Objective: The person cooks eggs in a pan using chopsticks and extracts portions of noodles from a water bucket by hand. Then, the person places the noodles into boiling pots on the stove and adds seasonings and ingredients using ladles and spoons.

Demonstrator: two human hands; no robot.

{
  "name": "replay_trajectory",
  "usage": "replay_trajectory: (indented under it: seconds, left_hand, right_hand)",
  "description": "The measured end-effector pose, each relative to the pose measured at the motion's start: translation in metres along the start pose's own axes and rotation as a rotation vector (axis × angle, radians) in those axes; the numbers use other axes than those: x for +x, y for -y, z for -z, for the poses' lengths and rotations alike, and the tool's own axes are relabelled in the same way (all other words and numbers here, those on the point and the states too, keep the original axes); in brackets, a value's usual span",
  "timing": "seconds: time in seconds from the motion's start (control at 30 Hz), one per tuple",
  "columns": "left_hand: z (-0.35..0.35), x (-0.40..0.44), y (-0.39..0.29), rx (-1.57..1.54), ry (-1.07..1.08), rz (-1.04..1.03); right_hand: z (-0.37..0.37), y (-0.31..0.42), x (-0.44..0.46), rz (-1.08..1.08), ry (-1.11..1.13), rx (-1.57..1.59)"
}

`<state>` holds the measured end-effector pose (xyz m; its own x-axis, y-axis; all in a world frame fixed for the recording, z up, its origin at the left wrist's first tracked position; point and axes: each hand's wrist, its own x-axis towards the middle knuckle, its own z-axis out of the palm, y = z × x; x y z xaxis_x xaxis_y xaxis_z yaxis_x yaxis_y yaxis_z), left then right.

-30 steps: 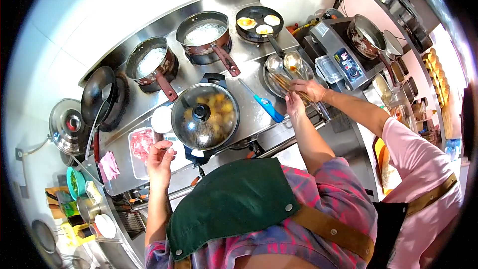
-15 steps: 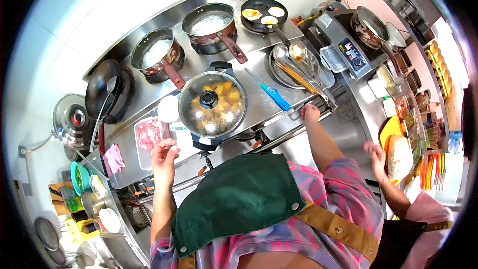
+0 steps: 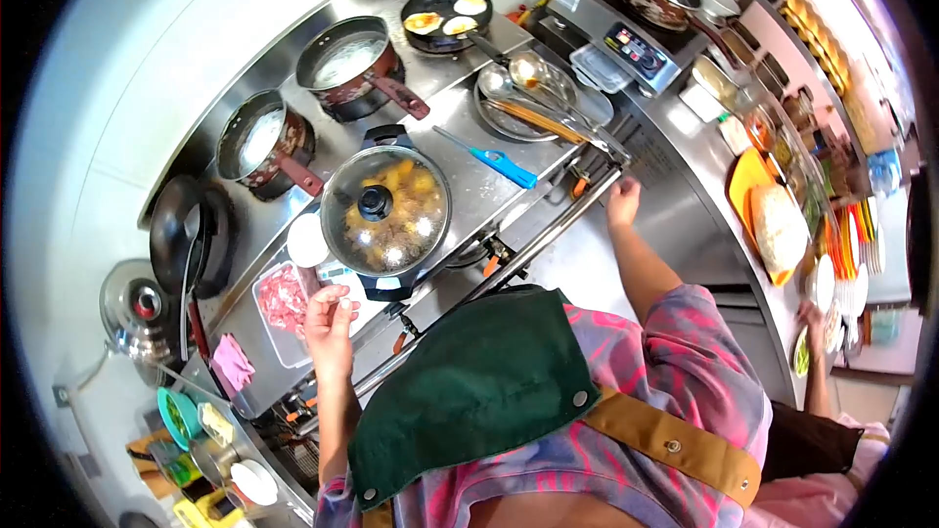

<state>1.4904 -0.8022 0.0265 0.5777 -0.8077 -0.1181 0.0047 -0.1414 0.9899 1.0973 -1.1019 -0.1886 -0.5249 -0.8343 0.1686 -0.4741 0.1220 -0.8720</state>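
Note:
My left hand hovers by the right edge of a plastic tray of raw meat, fingers loosely curled and apart, holding nothing. My right hand is beside the front rail of the stove, right of a blue lighter; its fingers are bent and what they hold, if anything, is hidden. Between my hands stands a lidded pot with yellow chunks under the glass. Wooden chopsticks and two ladles lie on a round metal tray beyond the lighter.
Two saucepans and a pan with eggs stand at the back. A wok is at the left. At the right are an induction cooker, bread and a co-worker's hand near small dishes.
The co-worker's hand has left the chopsticks and moved to the far right counter. My right hand has drawn back from the chopsticks to the rail. The view has shifted right.

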Motion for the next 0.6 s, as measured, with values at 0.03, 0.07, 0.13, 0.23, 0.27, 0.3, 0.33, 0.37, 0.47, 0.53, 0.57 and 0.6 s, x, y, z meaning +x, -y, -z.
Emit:
replay_trajectory:
  seconds: [0.03,0.07,0.13,0.23,0.27,0.3,0.33,0.37,0.47,0.53,0.57,0.6]
  left_hand:
    - [-0.006,0.002,0.001,-0.005,0.036,-0.026]
    - [-0.013,0.004,0.002,-0.011,0.067,-0.054]
    - [-0.031,0.008,-0.002,-0.006,0.138,-0.065]
    - [-0.065,0.019,0.003,-0.069,0.212,-0.075]
    - [-0.079,0.023,0.002,-0.08,0.234,-0.05]
    - [-0.096,0.026,0.002,-0.082,0.246,-0.031]
    - [-0.111,0.03,0.004,-0.081,0.255,-0.011]
    - [-0.126,0.038,0.013,-0.081,0.31,-0.087]
    - [-0.177,0.059,0.015,-0.066,0.298,0.024]
    - [-0.211,0.073,0.015,-0.032,0.276,0.086]
    - [-0.226,0.081,0.019,-0.031,0.285,0.105]
    - [-0.24,0.086,0.021,-0.031,0.294,0.123]
  right_hand:
    - [0.007,0.007,0.011,0.044,-0.037,-0.011]
    - [0.012,0.013,0.023,0.092,-0.071,-0.02]
    - [0.026,0.037,0.041,0.317,-0.071,-0.106]
    - [0.017,0.045,0.074,0.578,0.24,-0.16]
    - [0.011,0.056,0.078,0.694,0.365,-0.215]
    - [-0.001,0.062,0.085,0.763,0.438,-0.248]
    - [-0.014,0.068,0.091,0.833,0.512,-0.279]
    - [-0.026,0.076,0.095,0.82,0.562,-0.339]
    - [-0.064,0.085,0.111,0.687,0.827,-0.556]
    - [-0.072,0.107,0.116,0.722,1.03,-0.685]
    - [-0.076,0.109,0.119,0.776,1.053,-0.68]
    - [-0.08,0.11,0.123,0.83,1.074,-0.676]
